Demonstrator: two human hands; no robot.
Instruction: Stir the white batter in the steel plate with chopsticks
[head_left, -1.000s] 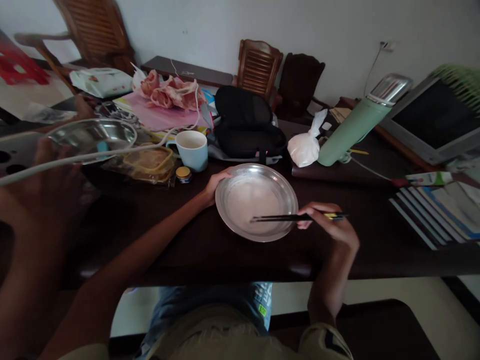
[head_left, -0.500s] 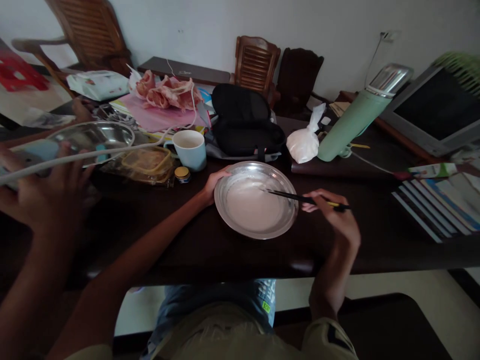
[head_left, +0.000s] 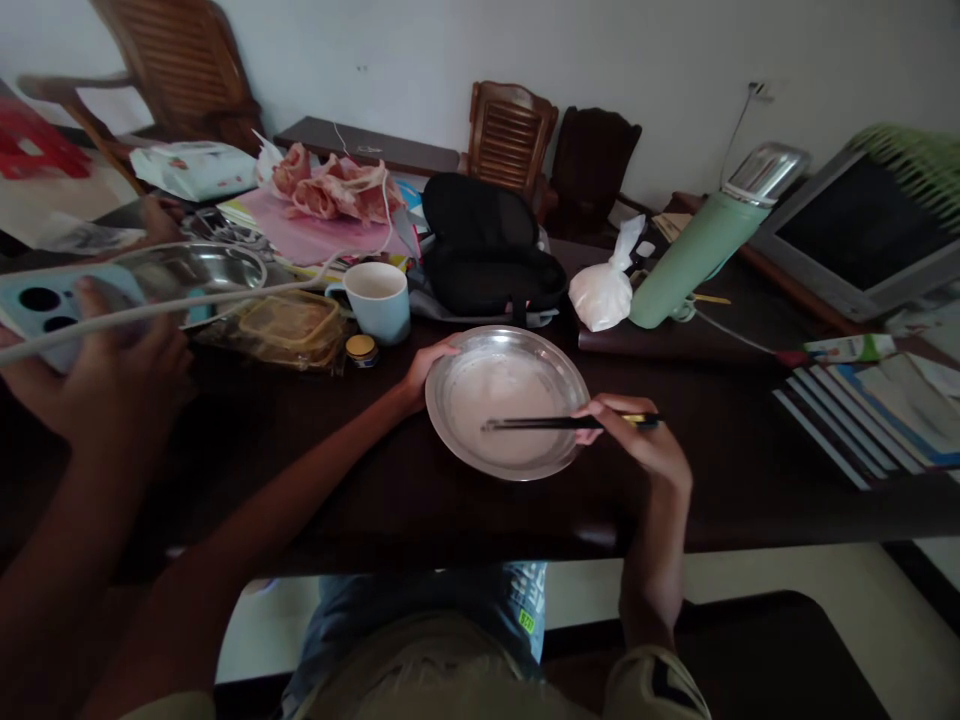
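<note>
A shiny metal bowl (head_left: 551, 462) stands on the dark table in front of me, holding a pale, milky liquid (head_left: 499, 395). My left hand (head_left: 431, 368) grips the bowl's left rim, its thumb over the edge. In my right hand (head_left: 626, 428) is a pair of black chopsticks (head_left: 532, 424), held nearly level over the right rim, their tips in the liquid left of centre. Behind the bowl sits a tied plastic bag of white powder (head_left: 602, 297). A light blue mug (head_left: 379, 305) and a small jar with a yellow lid (head_left: 361, 350) stand left of the bowl.
Another person's hand (head_left: 120, 370) holds a phone (head_left: 52, 305) at the left, with a white cable crossing there. Behind are a second metal bowl (head_left: 240, 262) and a black case (head_left: 484, 250). A green thermos (head_left: 701, 255) and stacked books (head_left: 862, 420) are at right.
My right hand has moved left and a little down, carrying the chopstick tips left across the liquid. At the left, the other person's phone has turned and shows more.
</note>
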